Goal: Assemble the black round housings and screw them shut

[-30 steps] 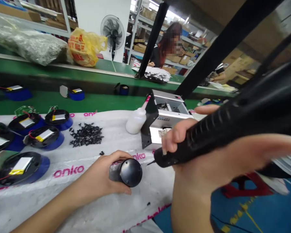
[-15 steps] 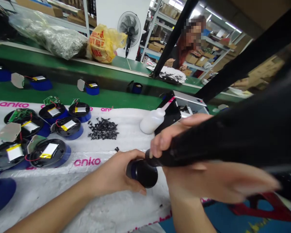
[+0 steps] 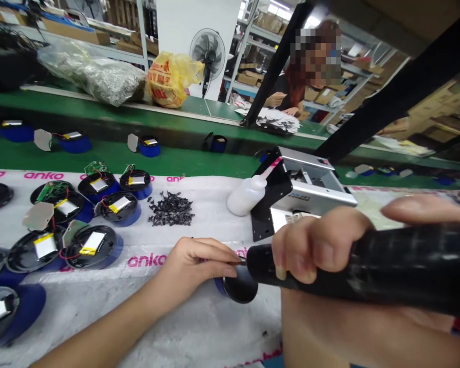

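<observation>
I'm on the head camera, calling it as it stands. The right hand has a closed grip around the barrel of a black electric screwdriver, its thin bit pointing left. The bit meets the fingers of the left hand, which are pressed together over a black round housing, so I can't see exactly where the tip lands. That housing sits toward the near edge of the table, on a white printed sheet, with a rim of blue showing beneath it.

Toward the left edge of the table, more housings lie open, and I can see a flat pouch battery and red wires in several. A green circuit board lies on one, and pale discs sit on a few others. A heap of small black parts lies loose beside them. Further right, a white squeeze bottle with a pink nozzle stands against a silver machine.
</observation>
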